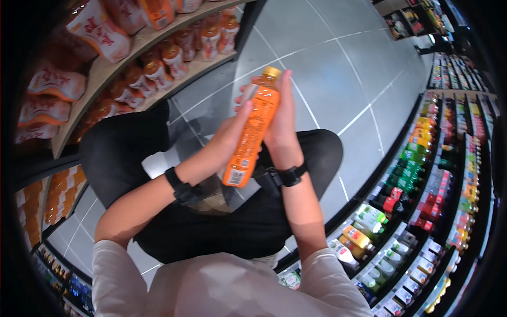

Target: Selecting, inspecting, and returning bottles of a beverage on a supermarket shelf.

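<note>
Hands, two, both grasping: left hand (230, 136) at the nine-o'clock side of one orange bottle (256, 122), right hand (282, 126) at its three-o'clock side. Bottle: between them, yellow cap (272, 71) toward one o'clock, base toward seven; neither clearly nearer.

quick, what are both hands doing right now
Left hand: closed around the orange plastic bottle with a yellow cap, from its left side.
Right hand: holding the same bottle from its right side.
</note>
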Motion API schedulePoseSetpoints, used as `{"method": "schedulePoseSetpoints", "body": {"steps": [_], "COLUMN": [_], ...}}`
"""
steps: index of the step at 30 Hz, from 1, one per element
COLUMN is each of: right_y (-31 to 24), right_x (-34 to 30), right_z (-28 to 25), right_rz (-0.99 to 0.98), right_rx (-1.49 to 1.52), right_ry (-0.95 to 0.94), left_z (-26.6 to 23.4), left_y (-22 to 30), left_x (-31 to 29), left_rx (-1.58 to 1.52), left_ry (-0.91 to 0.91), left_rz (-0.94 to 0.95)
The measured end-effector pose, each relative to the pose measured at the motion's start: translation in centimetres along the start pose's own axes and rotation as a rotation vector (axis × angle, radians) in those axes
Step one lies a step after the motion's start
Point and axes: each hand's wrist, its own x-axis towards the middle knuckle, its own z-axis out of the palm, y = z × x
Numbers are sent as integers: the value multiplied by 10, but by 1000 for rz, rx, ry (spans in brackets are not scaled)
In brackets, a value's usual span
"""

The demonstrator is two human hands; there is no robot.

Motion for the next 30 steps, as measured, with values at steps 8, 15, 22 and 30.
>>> {"method": "schedulePoseSetpoints", "body": {"steps": [8, 15, 22, 30], "right_y": [-3, -5, -5, -5], "right_x": [-3, -3, -3, -3], "right_z": [2, 2, 3, 3], "right_rz": [-48, -76, -132, -127], "right_rx": [-20, -63, -83, 16], "right_ry": [-23, -50, -21, -81], "left_z": [-1, 2, 6, 11], "left_y": [0, -2, 7, 12], "left_x": [3, 2, -4, -13], "left_rx": [41, 88, 154, 82], "left_ry": [-62, -21, -31, -28], "left_rz": [34, 91, 144, 206]}}
